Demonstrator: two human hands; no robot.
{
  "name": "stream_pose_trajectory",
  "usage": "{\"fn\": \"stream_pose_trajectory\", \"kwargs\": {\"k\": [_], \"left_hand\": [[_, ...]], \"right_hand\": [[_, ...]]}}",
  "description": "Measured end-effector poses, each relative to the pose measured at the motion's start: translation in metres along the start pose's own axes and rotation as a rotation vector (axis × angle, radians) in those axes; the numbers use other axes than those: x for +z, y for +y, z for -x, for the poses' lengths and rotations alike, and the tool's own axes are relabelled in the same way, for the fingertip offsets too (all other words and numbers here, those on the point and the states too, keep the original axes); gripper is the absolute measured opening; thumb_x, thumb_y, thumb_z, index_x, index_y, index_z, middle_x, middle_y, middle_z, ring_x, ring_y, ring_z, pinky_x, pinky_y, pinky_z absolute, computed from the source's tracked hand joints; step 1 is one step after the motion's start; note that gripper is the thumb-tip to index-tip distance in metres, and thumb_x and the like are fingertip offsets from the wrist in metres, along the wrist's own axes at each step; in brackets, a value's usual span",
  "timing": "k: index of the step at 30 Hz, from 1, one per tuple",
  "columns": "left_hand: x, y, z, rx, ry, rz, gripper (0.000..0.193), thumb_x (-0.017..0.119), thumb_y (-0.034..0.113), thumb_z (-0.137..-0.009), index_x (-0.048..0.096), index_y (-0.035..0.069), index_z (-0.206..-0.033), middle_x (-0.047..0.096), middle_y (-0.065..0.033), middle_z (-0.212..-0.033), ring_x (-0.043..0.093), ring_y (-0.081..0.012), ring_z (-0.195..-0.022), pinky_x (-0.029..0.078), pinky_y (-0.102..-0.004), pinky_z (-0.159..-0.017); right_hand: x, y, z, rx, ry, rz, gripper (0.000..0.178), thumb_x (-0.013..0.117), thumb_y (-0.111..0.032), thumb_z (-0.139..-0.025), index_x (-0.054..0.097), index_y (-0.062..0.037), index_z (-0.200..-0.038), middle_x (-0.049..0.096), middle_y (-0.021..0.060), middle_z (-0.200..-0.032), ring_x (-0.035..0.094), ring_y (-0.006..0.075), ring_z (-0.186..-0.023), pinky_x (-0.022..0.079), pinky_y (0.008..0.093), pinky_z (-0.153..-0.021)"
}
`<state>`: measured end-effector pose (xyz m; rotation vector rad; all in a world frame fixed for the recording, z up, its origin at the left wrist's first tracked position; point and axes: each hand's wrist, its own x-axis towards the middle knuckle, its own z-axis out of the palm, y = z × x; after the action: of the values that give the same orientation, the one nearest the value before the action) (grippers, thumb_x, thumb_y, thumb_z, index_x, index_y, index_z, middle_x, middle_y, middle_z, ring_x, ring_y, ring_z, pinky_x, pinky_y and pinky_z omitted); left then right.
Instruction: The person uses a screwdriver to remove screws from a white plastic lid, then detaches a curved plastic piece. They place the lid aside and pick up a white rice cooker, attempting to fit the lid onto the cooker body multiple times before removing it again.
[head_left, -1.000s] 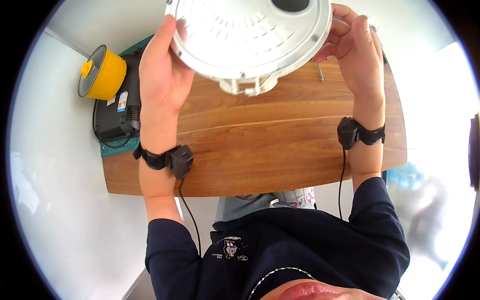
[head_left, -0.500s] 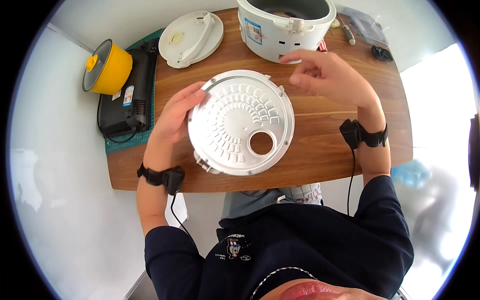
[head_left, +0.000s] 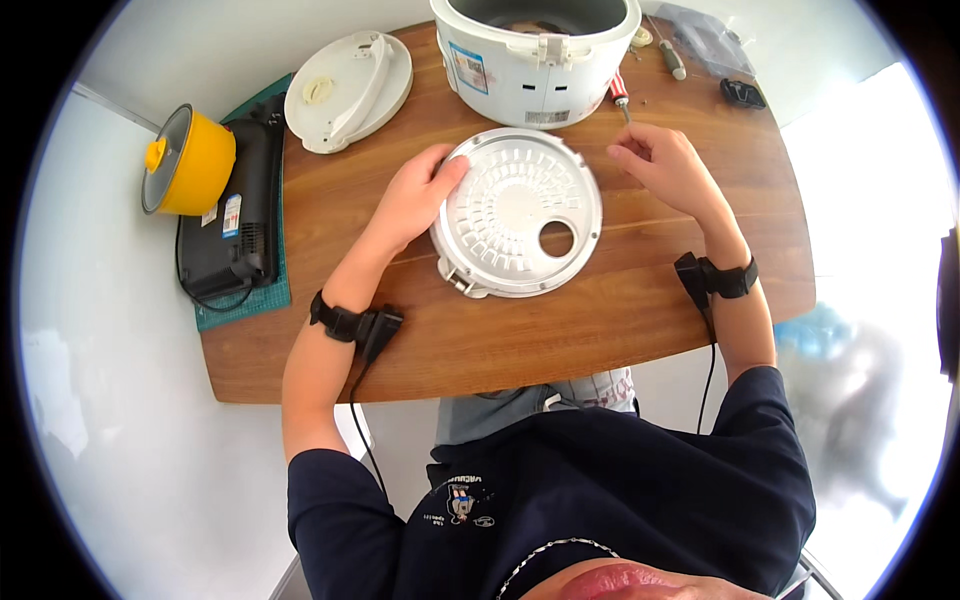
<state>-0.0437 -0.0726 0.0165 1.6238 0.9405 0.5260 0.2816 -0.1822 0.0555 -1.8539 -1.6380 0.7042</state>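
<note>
My left hand (head_left: 420, 195) grips the upper left rim of a round silver inner lid (head_left: 490, 205), thumb on top. The lid carries embossed rectangles, one round hole and a latch at its lower left edge; it is tilted above the table. Right of it, my right hand (head_left: 665, 168) has curled fingers around the shaft end of a screwdriver (head_left: 620, 92) with a red-and-white striped handle. The shaft tip is hidden by the fingers. Behind stands a white rice cooker body (head_left: 510, 80), its top uncovered.
A white plastic lid cover (head_left: 345, 95) lies at the back left. Left of it, a yellow pot (head_left: 203, 160) sits on a black appliance (head_left: 245, 205) over a green mat (head_left: 268, 300). A grey-handled screwdriver (head_left: 672, 60), clear plastic bag (head_left: 705, 35) and black clip-like object (head_left: 742, 94) are back right.
The silver lid has moved farther from me, with my left hand on its rim. My right hand has lowered and its fingers have closed near the striped screwdriver. The view has shifted slightly.
</note>
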Motion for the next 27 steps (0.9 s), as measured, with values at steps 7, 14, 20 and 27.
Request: {"fn": "stream_pose_trajectory", "kwargs": {"k": [7,14,20,27], "left_hand": [[0.022,0.001,-0.022,0.397,0.116,-0.588,0.036,0.069,0.031,-0.097,0.068,0.001,-0.116,0.067,-0.0142,-0.099,0.065,-0.0245,-0.084,0.052,-0.0361,-0.076],[0.002,0.001,-0.013,0.418,0.112,-0.428,0.027,0.075,0.028,-0.096,0.069,0.004,-0.108,0.063,-0.0028,-0.094,0.054,-0.0100,-0.073,0.048,-0.0269,-0.066],[-0.014,0.029,0.047,0.185,-0.355,-0.455,0.052,0.094,0.022,-0.067,0.059,0.006,-0.102,0.056,-0.0018,-0.095,0.053,-0.0172,-0.092,0.046,-0.0310,-0.082],[0.013,0.003,0.067,0.399,-0.154,-0.651,0.070,0.097,0.032,-0.059,0.053,0.005,-0.107,0.054,-0.0088,-0.103,0.056,-0.0309,-0.099,0.047,-0.0396,-0.086]], "right_hand": [[0.032,0.006,-0.006,-0.264,-0.036,0.025,0.056,0.079,-0.026,-0.088,0.061,-0.0069,-0.137,0.061,0.0078,-0.119,0.058,0.0175,-0.087,0.051,0.0317,-0.079],[0.038,0.011,-0.006,-0.331,-0.002,0.027,0.049,0.076,-0.026,-0.091,0.063,-0.0076,-0.134,0.061,0.0099,-0.116,0.062,0.0257,-0.102,0.052,0.0360,-0.091],[0.039,0.012,-0.006,-0.325,0.028,0.063,0.045,0.073,-0.022,-0.093,0.063,-0.0063,-0.134,0.061,0.0102,-0.113,0.062,0.0258,-0.106,0.051,0.0361,-0.093],[0.045,0.027,-0.012,-0.312,0.072,0.160,0.044,0.067,-0.021,-0.095,0.059,-0.0020,-0.134,0.060,0.0094,-0.116,0.056,0.0218,-0.102,0.047,0.0348,-0.093]]}}
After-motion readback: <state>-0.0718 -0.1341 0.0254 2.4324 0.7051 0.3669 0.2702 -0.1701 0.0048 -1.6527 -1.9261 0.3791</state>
